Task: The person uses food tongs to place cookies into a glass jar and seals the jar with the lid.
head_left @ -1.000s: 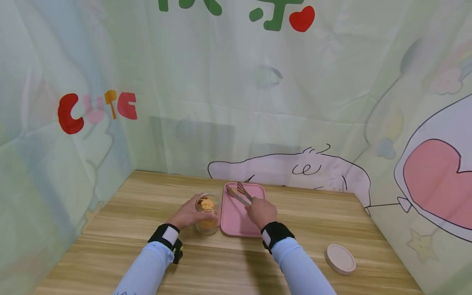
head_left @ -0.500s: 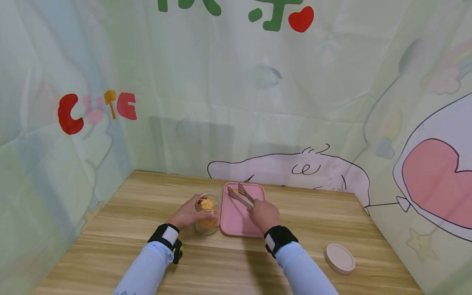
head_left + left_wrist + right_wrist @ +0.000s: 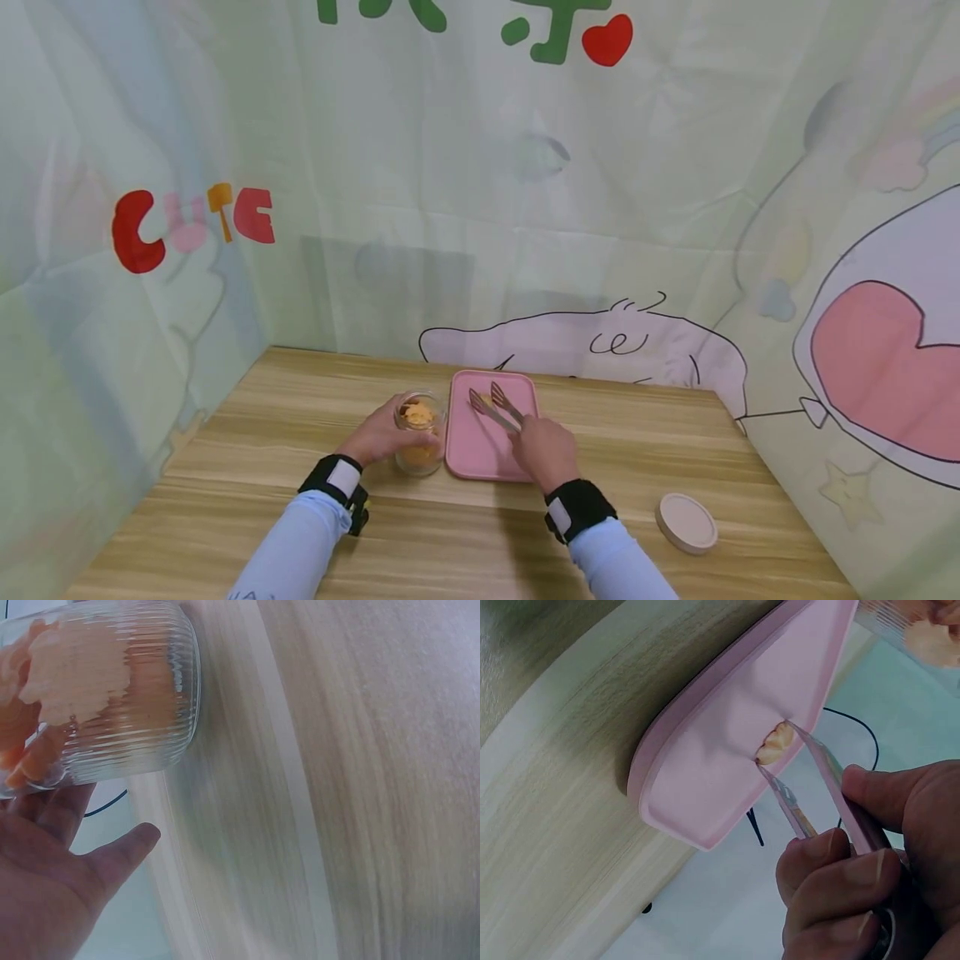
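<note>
A ribbed clear glass jar [image 3: 417, 460] with orange pieces inside stands without a lid on the table. My left hand [image 3: 377, 435] holds it from the left, thumb at the front and fingers behind. In my right hand [image 3: 548, 452] I grip metal tongs [image 3: 826, 766] with slotted ends, pointing into the pink tray [image 3: 468, 454] just right of the jar. In the right wrist view, the tongs' two tips sit at opposite ends of a small pale-yellow ridged snack piece [image 3: 775, 744] with brown edges, at the tray's surface. In the head view that piece is mostly hidden behind the tongs.
A round pale pink lid [image 3: 686, 522] lies at the right of the wooden table [image 3: 637, 450]. Printed fabric walls [image 3: 375, 292] close in the table's back and sides.
My right hand has shifted a little to the right and towards me. The tongs' tips have moved from the tray's far end towards its middle. The left hand and jar stay put.
</note>
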The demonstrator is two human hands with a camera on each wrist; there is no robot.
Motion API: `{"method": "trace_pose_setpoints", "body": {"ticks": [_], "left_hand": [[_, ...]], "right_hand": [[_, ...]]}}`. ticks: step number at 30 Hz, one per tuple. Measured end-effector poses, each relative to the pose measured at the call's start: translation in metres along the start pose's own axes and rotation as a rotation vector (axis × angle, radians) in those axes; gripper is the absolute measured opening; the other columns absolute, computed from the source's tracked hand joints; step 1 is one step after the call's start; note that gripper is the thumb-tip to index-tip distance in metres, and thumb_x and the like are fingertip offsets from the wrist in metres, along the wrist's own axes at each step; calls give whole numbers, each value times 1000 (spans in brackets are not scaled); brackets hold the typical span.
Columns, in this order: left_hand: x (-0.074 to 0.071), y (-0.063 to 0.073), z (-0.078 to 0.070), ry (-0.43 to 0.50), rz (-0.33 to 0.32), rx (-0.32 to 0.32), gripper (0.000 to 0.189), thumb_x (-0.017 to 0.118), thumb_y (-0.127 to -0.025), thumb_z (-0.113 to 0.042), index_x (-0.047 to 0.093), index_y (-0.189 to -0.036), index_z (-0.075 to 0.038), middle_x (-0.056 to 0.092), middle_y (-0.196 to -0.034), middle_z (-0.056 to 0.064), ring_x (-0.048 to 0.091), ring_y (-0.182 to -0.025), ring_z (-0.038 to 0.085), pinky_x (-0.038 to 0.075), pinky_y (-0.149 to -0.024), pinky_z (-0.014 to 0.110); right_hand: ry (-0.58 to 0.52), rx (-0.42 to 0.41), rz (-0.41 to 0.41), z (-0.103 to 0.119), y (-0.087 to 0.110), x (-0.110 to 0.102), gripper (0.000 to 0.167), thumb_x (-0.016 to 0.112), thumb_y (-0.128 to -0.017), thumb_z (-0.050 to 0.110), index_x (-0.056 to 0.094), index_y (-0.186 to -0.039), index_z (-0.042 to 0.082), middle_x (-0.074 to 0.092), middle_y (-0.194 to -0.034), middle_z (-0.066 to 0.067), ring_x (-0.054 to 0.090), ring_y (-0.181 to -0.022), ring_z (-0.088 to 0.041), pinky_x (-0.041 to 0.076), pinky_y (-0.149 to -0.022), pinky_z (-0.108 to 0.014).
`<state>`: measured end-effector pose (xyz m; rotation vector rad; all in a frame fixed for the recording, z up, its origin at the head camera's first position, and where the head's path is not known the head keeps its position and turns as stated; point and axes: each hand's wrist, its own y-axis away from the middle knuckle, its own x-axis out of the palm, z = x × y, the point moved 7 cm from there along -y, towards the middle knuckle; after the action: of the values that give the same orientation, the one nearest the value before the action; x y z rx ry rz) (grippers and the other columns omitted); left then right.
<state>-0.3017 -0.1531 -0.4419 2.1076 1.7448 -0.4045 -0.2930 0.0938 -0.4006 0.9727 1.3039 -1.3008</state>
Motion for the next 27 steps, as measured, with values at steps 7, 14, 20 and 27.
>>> {"method": "trace_pose_setpoints", "body": {"ticks": [7,14,20,27], "left_hand": [[0,0,0,8,7,10,92,86,-82,-35,38,-156,-9,53,-149,19,53,-136,37,42,-116,61],[0,-1,-1,15,8,21,88,86,-84,-33,40,-155,-8,54,-148,18,53,-136,37,41,-117,61],[2,-5,3,17,0,0,90,86,-83,-34,39,-156,-9,54,-149,18,53,-137,37,40,-117,61],[2,-3,3,3,-9,-13,93,87,-83,-35,38,-156,-8,54,-149,20,53,-137,39,40,-117,61]], "right_hand": [[-8,60,53,-7,9,2,31,72,-97,35,69,-88,5,55,-64,-5,52,-58,-20,41,-49,-32],[-68,121,81,-17,18,1,32,71,-97,38,68,-94,6,57,-69,-7,54,-61,-20,39,-49,-32],[-106,149,87,-20,26,-8,32,69,-98,39,67,-102,7,57,-72,-6,54,-63,-21,38,-52,-32],[-136,100,-16,-16,34,-29,36,70,-98,37,70,-113,5,64,-73,-7,57,-62,-20,42,-50,-33]]}}
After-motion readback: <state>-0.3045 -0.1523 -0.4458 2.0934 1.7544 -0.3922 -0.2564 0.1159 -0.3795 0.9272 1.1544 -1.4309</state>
